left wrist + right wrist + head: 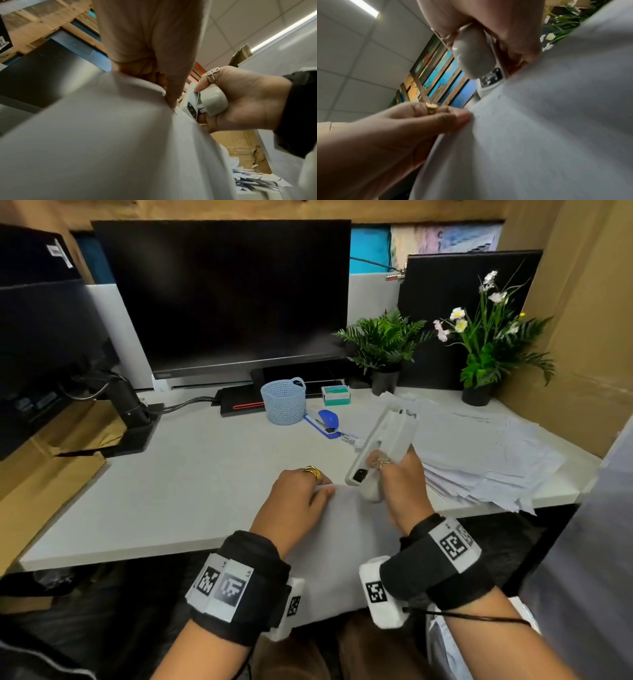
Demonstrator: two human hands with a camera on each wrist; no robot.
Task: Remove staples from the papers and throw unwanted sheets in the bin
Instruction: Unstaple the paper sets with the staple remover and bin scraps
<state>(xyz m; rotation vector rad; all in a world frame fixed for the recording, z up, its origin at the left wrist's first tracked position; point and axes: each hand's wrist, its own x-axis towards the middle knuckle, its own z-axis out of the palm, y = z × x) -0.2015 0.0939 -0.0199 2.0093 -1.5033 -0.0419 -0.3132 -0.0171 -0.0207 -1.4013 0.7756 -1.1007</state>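
A set of white sheets (346,542) hangs over the desk's front edge toward my lap. My left hand (301,501) pinches the sheets' top left corner (471,115) between thumb and fingers. My right hand (400,477) grips a long off-white staple remover (383,446), its working end down against the paper's top edge (193,108) and its body pointing up and away. In the right wrist view the tool's grey rounded handle (474,56) sits in my palm. No staple is clear enough to see.
A loose spread of white papers (486,453) covers the desk's right side. A blue stapler (325,421), blue mesh basket (283,400) and small green box (335,395) stand behind. A dark monitor (222,299) and two potted plants (383,344) line the back.
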